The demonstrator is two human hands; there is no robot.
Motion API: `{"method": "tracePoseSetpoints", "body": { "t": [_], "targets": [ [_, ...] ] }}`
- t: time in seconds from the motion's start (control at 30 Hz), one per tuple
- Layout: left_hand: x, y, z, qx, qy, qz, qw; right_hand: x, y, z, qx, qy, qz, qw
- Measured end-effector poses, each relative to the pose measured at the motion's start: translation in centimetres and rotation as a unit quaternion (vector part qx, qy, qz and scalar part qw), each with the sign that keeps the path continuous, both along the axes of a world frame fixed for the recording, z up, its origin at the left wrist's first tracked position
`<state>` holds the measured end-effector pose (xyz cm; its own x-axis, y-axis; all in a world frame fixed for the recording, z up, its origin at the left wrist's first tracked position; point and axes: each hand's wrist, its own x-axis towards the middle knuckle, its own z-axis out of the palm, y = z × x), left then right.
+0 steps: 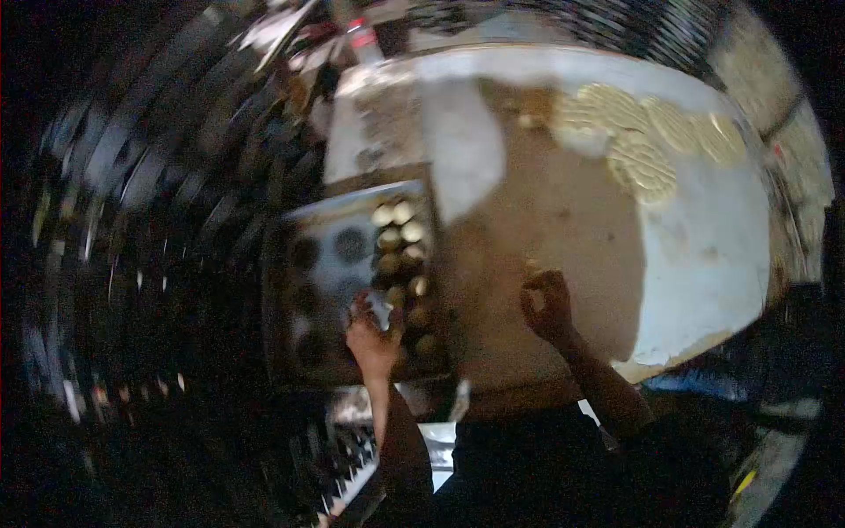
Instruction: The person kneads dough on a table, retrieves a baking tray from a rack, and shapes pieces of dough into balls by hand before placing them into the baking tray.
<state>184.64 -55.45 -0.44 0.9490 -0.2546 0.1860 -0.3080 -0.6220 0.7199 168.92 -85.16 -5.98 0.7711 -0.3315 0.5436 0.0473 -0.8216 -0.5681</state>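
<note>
Over the metal tray [330, 220] at the left, my left hand [374, 339] reaches with its fingers apart and nothing visible in them. Small round dough balls [402, 231] lie in two columns along the tray's right side, just beside and beyond that hand. My right hand [546, 304] is above the brown, shadowed part of the table, its fingers curled together; a small pale bit shows at the fingertips, too blurred to make out.
Flat, ridged dough rounds [642, 167] overlap on the table [713, 246] at the back right. A small lump [531, 120] lies near them. A bottle with a red label [361, 40] stands beyond the table at the back left. The surroundings are blurred.
</note>
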Motion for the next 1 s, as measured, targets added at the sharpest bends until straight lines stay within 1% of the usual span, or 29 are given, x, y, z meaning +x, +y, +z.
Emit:
{"method": "tracePoseSetpoints", "body": {
  "t": [0.07,0.1,0.13,0.17,0.2,0.27,0.3,0.33,0.37,0.43,0.47,0.5,0.57,0.6,0.63,0.7,0.73,0.77,0.87,0.9,0.97,1.0],
  "targets": [
    [1.1,-11.1,1.7,-0.146,0.116,-0.077,0.979,-3.8,-5.7,-2.2,-0.009,0.034,-0.106,0.994],
    [2.5,-16.5,2.2,-0.14,0.092,-0.219,0.961,-5.6,-8.6,-3.4,-0.013,0.051,-0.151,0.987],
    [4.1,-22.1,2.7,-0.132,0.067,-0.351,0.924,-8.1,-11.7,-5.6,-0.065,0.065,-0.176,0.98],
    [6.0,-27.6,1.7,-0.175,0.21,-0.381,0.883,-11.0,-14.6,-8.4,-0.117,0.08,-0.196,0.97],
    [9.0,-32.7,-0.5,-0.212,0.35,-0.396,0.822,-12.7,-16.3,-9.9,-0.167,0.098,-0.212,0.958],
    [17.3,-42.2,-10.0,-0.198,0.398,-0.274,0.853,-16.4,-18.5,-7.9,-0.088,0.104,-0.202,0.97],
    [21.5,-46.0,-13.4,-0.165,0.363,-0.228,0.888,-17.9,-19.7,-6.4,-0.049,0.108,-0.189,0.975],
    [25.2,-49.3,-15.7,-0.095,0.274,-0.203,0.935,-19.4,-20.9,-4.8,-0.01,0.111,-0.178,0.978],
    [28.6,-52.3,-17.6,-0.021,0.188,-0.176,0.966,-19.9,-21.5,-4.2,0.022,0.107,-0.177,0.978],
    [33.2,-57.4,-20.2,0.069,0.087,-0.134,0.985,-19.1,-22.4,-3.9,0.06,0.086,-0.191,0.976],
    [34.5,-59.3,-21.3,0.085,0.063,-0.122,0.987,-18.8,-22.6,-3.9,0.071,0.081,-0.199,0.974],
    [35.7,-60.7,-22.7,0.076,0.043,-0.126,0.988,-18.3,-22.9,-3.9,0.08,0.079,-0.209,0.971],
    [32.8,-61.9,-20.6,0.042,0.062,-0.112,0.991,-17.7,-23.4,-4.9,0.102,0.079,-0.232,0.964],
    [30.0,-62.0,-17.6,-0.096,0.129,-0.146,0.976,-17.4,-23.5,-5.3,0.112,0.077,-0.244,0.96],
    [31.7,-61.4,-18.2,-0.087,0.109,-0.22,0.965,-17.1,-23.7,-5.3,0.117,0.073,-0.24,0.961],
    [34.8,-60.4,-19.3,-0.085,0.075,-0.368,0.923,-16.7,-24.0,-4.8,0.121,0.065,-0.237,0.962],
    [34.5,-59.7,-18.4,-0.081,0.024,-0.435,0.897,-16.5,-24.1,-4.9,0.119,0.065,-0.24,0.961],
    [34.0,-59.2,-17.4,-0.056,0.036,-0.42,0.905,-16.3,-24.4,-5.1,0.112,0.063,-0.244,0.961],
    [30.2,-56.9,-15.1,0.076,0.027,-0.274,0.958,-15.5,-24.0,-5.9,0.089,0.046,-0.271,0.957],
    [28.6,-55.7,-14.5,0.122,0.012,-0.234,0.965,-15.3,-24.0,-6.3,0.079,0.038,-0.283,0.955],
    [24.5,-53.1,-13.8,0.21,-0.02,-0.17,0.963,-15.4,-24.3,-7.6,0.02,0.052,-0.289,0.956],
    [22.2,-51.4,-13.3,0.246,-0.028,-0.144,0.958,-15.5,-24.1,-8.0,0.017,0.027,-0.294,0.955]
  ]
}}
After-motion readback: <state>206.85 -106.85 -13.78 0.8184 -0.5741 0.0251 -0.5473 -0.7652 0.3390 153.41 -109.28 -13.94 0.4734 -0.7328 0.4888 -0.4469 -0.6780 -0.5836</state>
